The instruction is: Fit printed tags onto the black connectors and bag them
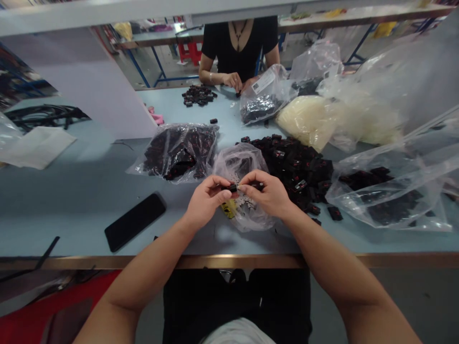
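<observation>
Left hand (207, 201) and right hand (266, 195): fingers closed, pinching a small black part (233, 188) at lower centre of frame, over a clear plastic bag (241, 162), beside a loose heap of black parts (294, 167).

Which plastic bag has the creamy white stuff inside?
The bulging bag just past the big pile of black pieces. The other full bags show dark pieces instead.

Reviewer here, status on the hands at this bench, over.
Left hand and right hand pinching small black part. Clear plastic bag beneath and beyond the hands. Heap of black parts to the right, not touching the hands.
</observation>
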Action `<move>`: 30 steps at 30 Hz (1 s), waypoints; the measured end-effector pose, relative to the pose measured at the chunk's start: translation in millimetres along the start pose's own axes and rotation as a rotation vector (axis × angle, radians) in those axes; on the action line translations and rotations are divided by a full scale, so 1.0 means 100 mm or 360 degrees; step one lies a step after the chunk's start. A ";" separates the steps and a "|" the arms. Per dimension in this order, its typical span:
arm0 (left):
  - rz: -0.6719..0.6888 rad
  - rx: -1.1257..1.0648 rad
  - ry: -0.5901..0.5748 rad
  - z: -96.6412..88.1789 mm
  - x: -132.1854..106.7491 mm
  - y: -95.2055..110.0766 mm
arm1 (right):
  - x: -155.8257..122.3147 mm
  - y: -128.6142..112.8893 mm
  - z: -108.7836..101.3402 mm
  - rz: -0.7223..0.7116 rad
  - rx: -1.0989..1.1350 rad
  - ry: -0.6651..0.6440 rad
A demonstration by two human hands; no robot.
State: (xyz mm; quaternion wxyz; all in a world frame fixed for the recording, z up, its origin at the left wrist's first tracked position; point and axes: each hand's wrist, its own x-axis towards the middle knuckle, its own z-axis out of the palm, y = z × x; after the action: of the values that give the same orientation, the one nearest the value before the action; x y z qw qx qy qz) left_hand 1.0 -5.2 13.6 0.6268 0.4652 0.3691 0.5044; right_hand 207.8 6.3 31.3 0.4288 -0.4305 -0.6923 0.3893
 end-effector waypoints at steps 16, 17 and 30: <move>-0.0057 -0.0249 -0.0068 0.00 -0.01 0.00 | 0.03 0.01 0.00 0.0027 0.0132 -0.0014; -0.0061 -0.0255 -0.0072 0.01 -0.01 0.00 | 0.03 0.01 0.00 0.0029 0.0125 -0.0025; -0.0086 -0.0178 -0.0087 0.01 -0.01 0.00 | 0.00 -0.02 -0.01 -0.0063 0.0130 -0.0105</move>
State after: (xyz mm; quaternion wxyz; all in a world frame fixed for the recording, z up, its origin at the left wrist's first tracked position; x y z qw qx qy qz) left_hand 1.9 -6.5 13.5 0.6750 0.4331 0.3354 0.4943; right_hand 208.0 6.1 34.0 0.4305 -0.3858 -0.6980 0.4226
